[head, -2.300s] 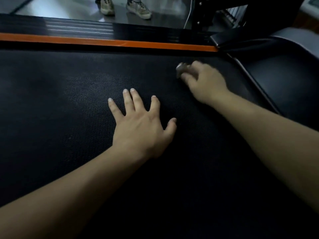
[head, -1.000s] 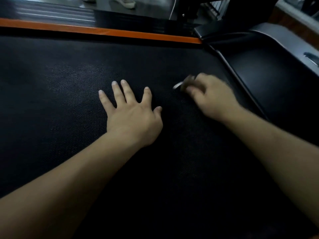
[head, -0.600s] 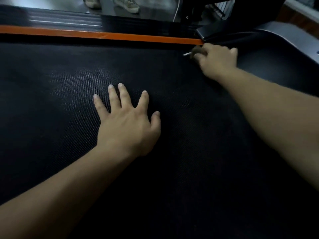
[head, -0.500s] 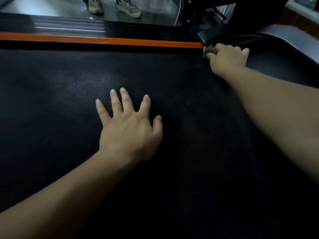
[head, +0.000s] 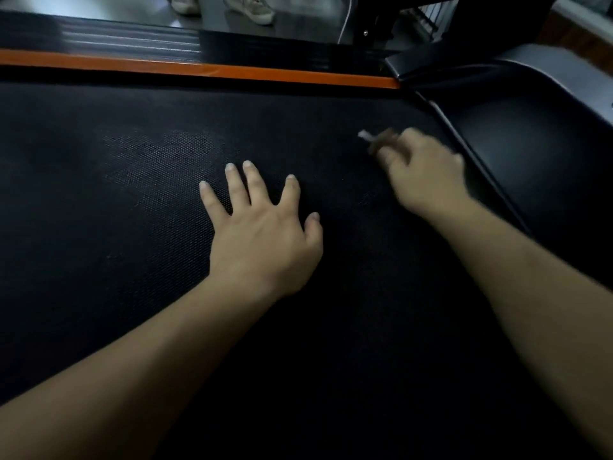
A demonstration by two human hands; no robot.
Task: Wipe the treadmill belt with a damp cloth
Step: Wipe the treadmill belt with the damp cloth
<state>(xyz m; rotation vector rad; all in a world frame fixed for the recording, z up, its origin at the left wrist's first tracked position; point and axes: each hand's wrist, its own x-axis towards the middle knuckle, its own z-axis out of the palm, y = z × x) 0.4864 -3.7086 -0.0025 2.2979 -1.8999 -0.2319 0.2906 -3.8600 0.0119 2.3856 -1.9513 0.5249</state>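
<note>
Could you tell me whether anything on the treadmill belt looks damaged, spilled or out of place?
Nothing stands out. The treadmill belt lies flat and untorn; only a paler patch beyond the left hand shows, perhaps damp or reflected light.

Right hand (head: 421, 174) motion-blurred; cloth (head: 374, 140) mostly hidden inside grip; shoes (head: 248, 8) cropped.
</note>
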